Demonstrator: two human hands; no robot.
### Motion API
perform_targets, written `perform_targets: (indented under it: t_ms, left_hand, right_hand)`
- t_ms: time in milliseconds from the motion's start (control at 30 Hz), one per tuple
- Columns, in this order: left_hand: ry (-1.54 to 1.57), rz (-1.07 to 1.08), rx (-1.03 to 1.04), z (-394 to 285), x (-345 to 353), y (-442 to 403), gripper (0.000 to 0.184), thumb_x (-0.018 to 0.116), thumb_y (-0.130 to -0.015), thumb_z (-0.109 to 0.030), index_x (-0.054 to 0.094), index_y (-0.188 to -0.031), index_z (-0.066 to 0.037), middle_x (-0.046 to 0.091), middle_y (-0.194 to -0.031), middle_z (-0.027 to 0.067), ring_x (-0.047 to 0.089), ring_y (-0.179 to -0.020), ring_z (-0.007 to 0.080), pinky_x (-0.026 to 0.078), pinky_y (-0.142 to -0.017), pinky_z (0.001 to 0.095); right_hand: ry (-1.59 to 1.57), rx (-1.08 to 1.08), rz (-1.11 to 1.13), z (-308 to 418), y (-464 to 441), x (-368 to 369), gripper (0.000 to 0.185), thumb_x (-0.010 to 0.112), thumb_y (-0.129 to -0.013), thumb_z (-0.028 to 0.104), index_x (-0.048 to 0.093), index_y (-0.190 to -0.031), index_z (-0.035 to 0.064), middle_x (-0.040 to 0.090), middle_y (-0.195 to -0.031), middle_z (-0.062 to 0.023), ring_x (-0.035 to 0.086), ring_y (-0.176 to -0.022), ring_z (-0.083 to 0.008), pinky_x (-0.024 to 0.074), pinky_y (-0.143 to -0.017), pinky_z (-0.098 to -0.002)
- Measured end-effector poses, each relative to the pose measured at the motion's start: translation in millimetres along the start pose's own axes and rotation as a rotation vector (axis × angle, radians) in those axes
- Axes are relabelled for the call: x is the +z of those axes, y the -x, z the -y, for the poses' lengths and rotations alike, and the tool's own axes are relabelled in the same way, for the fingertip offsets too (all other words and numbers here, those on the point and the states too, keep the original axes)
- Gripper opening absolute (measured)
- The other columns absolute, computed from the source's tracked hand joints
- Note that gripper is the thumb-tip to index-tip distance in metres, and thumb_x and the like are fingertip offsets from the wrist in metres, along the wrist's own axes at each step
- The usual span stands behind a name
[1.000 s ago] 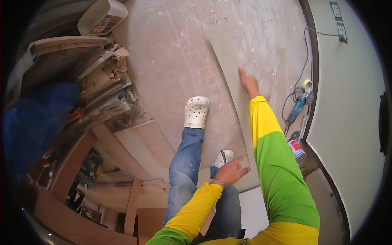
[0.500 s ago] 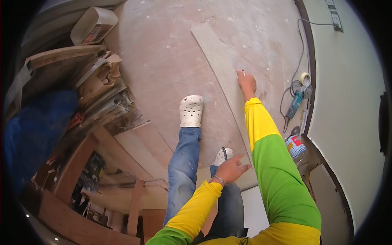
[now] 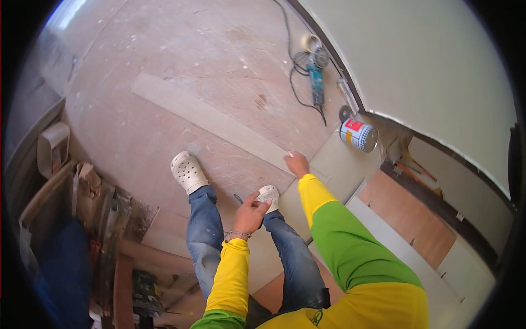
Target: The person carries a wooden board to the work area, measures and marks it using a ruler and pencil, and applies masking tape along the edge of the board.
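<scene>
A long pale strip of board (image 3: 208, 123) lies at a slant on the dusty floor. Over its near right end is my right hand (image 3: 297, 164), its fingers closed, with a small whitish tip of something showing at them. My left hand (image 3: 249, 215), a bracelet at its wrist, hovers above the white clog (image 3: 268, 198) on my right foot. Its fingers are curled toward the thumb around a thin dark object (image 3: 239, 198), which is mostly hidden. The other white clog (image 3: 188, 171) stands on the floor just below the strip.
An angle grinder (image 3: 316, 82) with its cord, a tape roll (image 3: 311, 43) and a paint can (image 3: 358, 135) are along the wall at the right. Wood scraps (image 3: 87, 189), a plastic container (image 3: 53, 148) and a blue cloth (image 3: 66, 274) fill the left side. Panels (image 3: 408, 211) lie at the lower right.
The view has turned and shifted toward the paint can. My right hand has gone from beside the strip's middle to its near end. My left hand has drawn its fingers in.
</scene>
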State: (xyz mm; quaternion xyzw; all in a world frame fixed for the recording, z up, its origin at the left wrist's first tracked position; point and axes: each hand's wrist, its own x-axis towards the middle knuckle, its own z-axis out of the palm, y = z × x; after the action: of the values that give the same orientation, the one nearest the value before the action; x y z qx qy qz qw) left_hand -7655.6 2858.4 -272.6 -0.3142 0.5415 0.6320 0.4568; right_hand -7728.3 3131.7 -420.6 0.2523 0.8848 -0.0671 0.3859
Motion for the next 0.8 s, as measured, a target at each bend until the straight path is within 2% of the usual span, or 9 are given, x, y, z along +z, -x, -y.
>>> perform_targets:
  t_ms: [33, 133, 333, 400, 500, 633, 733, 767, 800]
  left_hand:
    - [-0.024, -0.008, -0.021, 10, 6, -3, 0.064, 0.072, -0.082, -0.039, 0.056, -0.130, 0.000, 0.070, -0.094, 0.0132, 0.067, -0.086, 0.0228, 0.051, -0.081, 0.0312]
    - [-0.133, 0.010, -0.048, 24, 15, -8, 0.065, 0.073, -0.082, -0.039, 0.055, -0.131, 0.000, 0.070, -0.094, 0.0137, 0.067, -0.086, 0.0220, 0.051, -0.080, 0.0306]
    - [-0.212, 0.037, -0.108, 28, 37, -6, 0.067, 0.071, -0.086, -0.037, 0.049, -0.135, 0.003, 0.070, -0.097, 0.0147, 0.065, -0.082, 0.0193, 0.051, -0.076, 0.0292]
    - [-0.201, 0.039, -0.134, 30, 49, -6, 0.067, 0.071, -0.086, -0.037, 0.048, -0.135, 0.003, 0.069, -0.098, 0.0147, 0.065, -0.082, 0.0189, 0.051, -0.075, 0.0290]
    - [-0.203, 0.055, -0.186, 38, 65, -6, 0.066, 0.071, -0.087, -0.037, 0.049, -0.135, 0.003, 0.069, -0.098, 0.0149, 0.065, -0.082, 0.0193, 0.051, -0.075, 0.0293]
    - [-0.283, 0.044, -0.147, 76, 76, -13, 0.064, 0.069, -0.087, -0.038, 0.051, -0.133, 0.003, 0.070, -0.100, 0.0159, 0.066, -0.085, 0.0232, 0.051, -0.078, 0.0315]
    - [-0.302, 0.052, -0.173, 71, 89, -12, 0.063, 0.068, -0.087, -0.041, 0.052, -0.131, 0.002, 0.070, -0.101, 0.0171, 0.067, -0.090, 0.0257, 0.051, -0.081, 0.0330]
    - [-0.306, 0.034, -0.181, 71, 92, -12, 0.063, 0.068, -0.087, -0.041, 0.052, -0.131, 0.002, 0.070, -0.101, 0.0171, 0.067, -0.090, 0.0257, 0.051, -0.081, 0.0330]
    - [-0.317, 0.052, -0.176, 69, 94, -13, 0.064, 0.069, -0.088, -0.039, 0.051, -0.133, 0.002, 0.068, -0.099, 0.0134, 0.064, -0.085, 0.0204, 0.051, -0.076, 0.0303]
  right_hand:
    - [-0.005, 0.066, -0.024, -34, -8, -8, 0.037, 0.061, -0.084, 0.037, 0.068, -0.106, 0.0081, 0.067, -0.108, -0.0200, 0.062, -0.104, -0.0411, 0.0505, -0.087, -0.0491]
    - [0.020, 0.180, -0.121, -144, -34, -40, 0.034, 0.062, -0.083, 0.035, 0.067, -0.104, 0.0080, 0.068, -0.106, -0.0204, 0.063, -0.101, -0.0412, 0.0516, -0.086, -0.0494]
    - [0.059, 0.294, -0.420, -274, -79, -135, 0.036, 0.063, -0.082, 0.034, 0.066, -0.107, 0.0085, 0.068, -0.106, -0.0205, 0.064, -0.099, -0.0420, 0.0519, -0.085, -0.0500]
    - [0.087, 0.234, -0.523, -290, -94, -157, 0.041, 0.065, -0.083, 0.036, 0.064, -0.111, 0.0062, 0.066, -0.106, -0.0247, 0.062, -0.100, -0.0444, 0.0502, -0.086, -0.0502]
    - [0.071, 0.305, -0.479, -294, -116, -188, 0.043, 0.066, -0.081, 0.039, 0.064, -0.111, 0.0073, 0.066, -0.110, -0.0230, 0.062, -0.104, -0.0433, 0.0500, -0.088, -0.0497]
    - [0.059, 0.252, -0.496, -319, -165, -182, 0.042, 0.066, -0.081, 0.038, 0.064, -0.110, 0.0090, 0.067, -0.111, -0.0210, 0.062, -0.104, -0.0426, 0.0505, -0.089, -0.0499]
    - [0.148, 0.138, -0.506, -322, -178, -175, 0.040, 0.066, -0.083, 0.037, 0.063, -0.107, 0.0045, 0.067, -0.107, -0.0232, 0.062, -0.102, -0.0443, 0.0493, -0.086, -0.0513]
    - [0.173, 0.200, -0.519, -323, -180, -172, 0.038, 0.063, -0.084, 0.035, 0.063, -0.109, 0.0072, 0.067, -0.109, -0.0229, 0.062, -0.103, -0.0435, 0.0500, -0.087, -0.0509]
    - [0.201, 0.258, -0.533, -324, -182, -170, 0.036, 0.061, -0.085, 0.034, 0.063, -0.112, 0.0098, 0.066, -0.110, -0.0226, 0.062, -0.104, -0.0428, 0.0507, -0.088, -0.0505]
